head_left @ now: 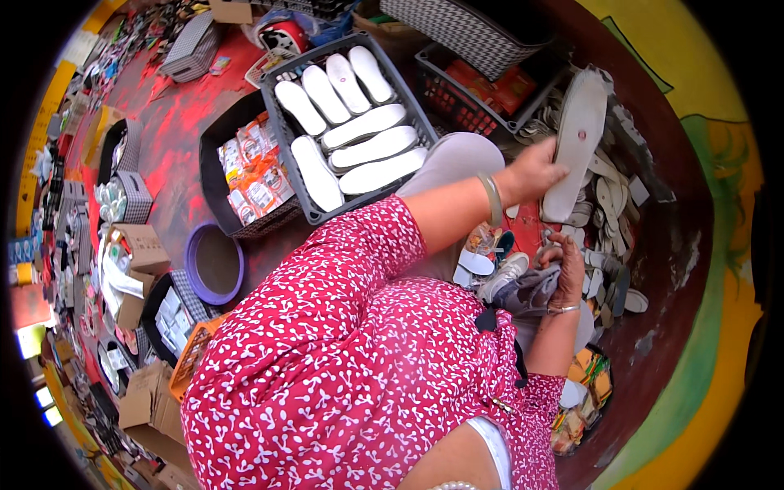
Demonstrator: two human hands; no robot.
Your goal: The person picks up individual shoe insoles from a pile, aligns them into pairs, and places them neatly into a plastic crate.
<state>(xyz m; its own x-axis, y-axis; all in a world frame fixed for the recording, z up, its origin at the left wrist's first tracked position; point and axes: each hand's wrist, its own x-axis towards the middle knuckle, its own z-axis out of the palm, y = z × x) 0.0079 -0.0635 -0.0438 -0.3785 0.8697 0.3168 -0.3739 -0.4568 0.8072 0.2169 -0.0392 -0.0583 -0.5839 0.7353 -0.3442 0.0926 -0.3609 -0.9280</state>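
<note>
My left hand [531, 173], with a bangle on its wrist, is closed on the edge of a long white shoe insole [578, 139], which has a small reddish mark near its middle. Below it, my right hand [567, 269] has bent fingers around a crumpled grey cloth [527, 292]. The two hands are apart, and the cloth does not touch the insole. A white shoe [504, 276] lies beside the cloth. Beyond both hands is a loose pile of insoles [606, 192] along the wall.
A dark crate [286, 155] holds several white insoles in rows. Beside it stands a black box [214, 135] of orange packets. A purple-rimmed tub [189, 269], an orange basket [189, 359] and cardboard boxes [147, 245] are at the left. A maroon wall [678, 245] curves along the right.
</note>
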